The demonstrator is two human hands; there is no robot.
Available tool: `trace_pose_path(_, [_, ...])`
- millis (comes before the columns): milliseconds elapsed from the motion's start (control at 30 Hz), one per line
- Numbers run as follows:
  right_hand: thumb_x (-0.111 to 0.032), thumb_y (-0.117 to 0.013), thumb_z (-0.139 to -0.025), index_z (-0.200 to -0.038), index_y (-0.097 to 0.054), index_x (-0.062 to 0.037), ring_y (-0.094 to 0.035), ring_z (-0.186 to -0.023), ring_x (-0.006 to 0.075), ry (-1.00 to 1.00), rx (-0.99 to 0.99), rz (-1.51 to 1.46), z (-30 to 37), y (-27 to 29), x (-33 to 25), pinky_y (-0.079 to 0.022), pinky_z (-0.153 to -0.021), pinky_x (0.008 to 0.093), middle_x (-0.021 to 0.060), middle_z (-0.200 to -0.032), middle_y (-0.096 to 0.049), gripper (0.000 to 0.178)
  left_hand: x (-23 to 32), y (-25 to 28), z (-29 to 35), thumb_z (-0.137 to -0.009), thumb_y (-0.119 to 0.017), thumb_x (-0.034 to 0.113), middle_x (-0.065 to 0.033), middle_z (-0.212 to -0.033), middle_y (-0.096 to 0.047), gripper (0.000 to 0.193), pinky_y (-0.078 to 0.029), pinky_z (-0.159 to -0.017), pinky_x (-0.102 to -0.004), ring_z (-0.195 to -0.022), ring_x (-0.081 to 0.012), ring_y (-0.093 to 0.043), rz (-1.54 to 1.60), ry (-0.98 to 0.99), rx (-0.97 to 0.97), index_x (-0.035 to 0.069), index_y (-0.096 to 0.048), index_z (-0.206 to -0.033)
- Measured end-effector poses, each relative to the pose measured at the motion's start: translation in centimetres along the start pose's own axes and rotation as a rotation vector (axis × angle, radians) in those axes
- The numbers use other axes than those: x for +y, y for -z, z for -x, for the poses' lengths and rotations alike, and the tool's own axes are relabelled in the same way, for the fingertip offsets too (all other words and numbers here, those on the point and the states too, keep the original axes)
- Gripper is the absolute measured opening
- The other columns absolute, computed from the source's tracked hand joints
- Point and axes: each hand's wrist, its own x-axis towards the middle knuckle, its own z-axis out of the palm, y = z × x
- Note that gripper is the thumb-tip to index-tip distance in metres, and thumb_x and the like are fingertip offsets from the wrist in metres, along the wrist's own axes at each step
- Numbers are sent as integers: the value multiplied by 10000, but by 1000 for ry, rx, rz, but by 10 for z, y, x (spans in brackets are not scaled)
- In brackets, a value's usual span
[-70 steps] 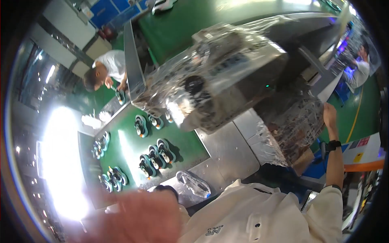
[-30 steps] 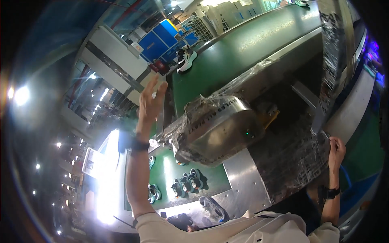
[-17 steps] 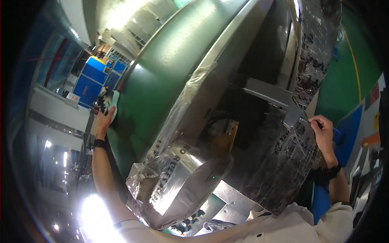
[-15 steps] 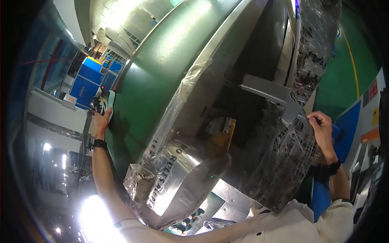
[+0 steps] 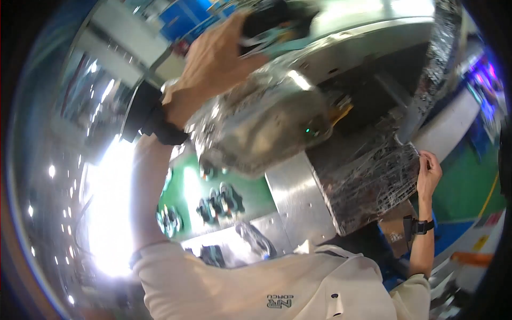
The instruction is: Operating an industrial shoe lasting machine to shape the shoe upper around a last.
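A: What is the left hand [image 5: 216,61] doing?
B: It grasps a dark shoe [image 5: 274,24] with a pale teal sole, thumb along the sole; motion blurs the details.
A: And the right hand [image 5: 428,173]?
B: Its fingers are bunched at the edge of a plastic-wrapped panel [image 5: 373,184]. I cannot tell whether they pinch it.
A: What lies between the hands?
B: A plastic-wrapped housing [image 5: 261,130] with a small green light [image 5: 308,130], just below the left hand's shoe.
A: Anything lower?
B: Below the left hand, a row of shoes [image 5: 216,202] stands on a green surface [image 5: 258,194]. Below the right hand is a brown box [image 5: 393,234].
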Motion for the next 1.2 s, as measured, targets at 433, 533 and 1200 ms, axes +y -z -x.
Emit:
trace_pose_path(433, [-555, -515, -949, -1327, -514, 66, -524, -1263, 249, 201, -599, -767, 10, 17, -114, -412, -1043, 357, 157, -1346, -555, 728, 220, -132, 174, -655, -785, 261, -194, -1159, -604, 811, -447, -959, -496, -1111, -381, -571, 804, 37, -166, -12, -423, -1328])
trace_pose_path(533, [-525, -715, -818, -1243, -594, 15, -582, -1143, 256, 238, -615, -209, 23, 21, -108, -447, -991, 379, 149, -1240, -611, 698, 214, -174, 177, -644, -833, 303, -172, -1253, -588, 871, -288, -1144, -543, -1221, -352, -533, 674, -94, 3, 25, -450, -1375])
trace_pose_path(1200, [-231, -821, -618, -1180, -601, -85, -670, -947, 343, 134, -751, 366, 2, -31, -181, -515, -845, 403, 179, -1008, -692, 621, 196, -197, 180, -849, -676, 203, -280, -1434, -425, 739, -280, -1138, -540, -1328, -398, -435, 757, 239, 69, -53, -321, -1445])
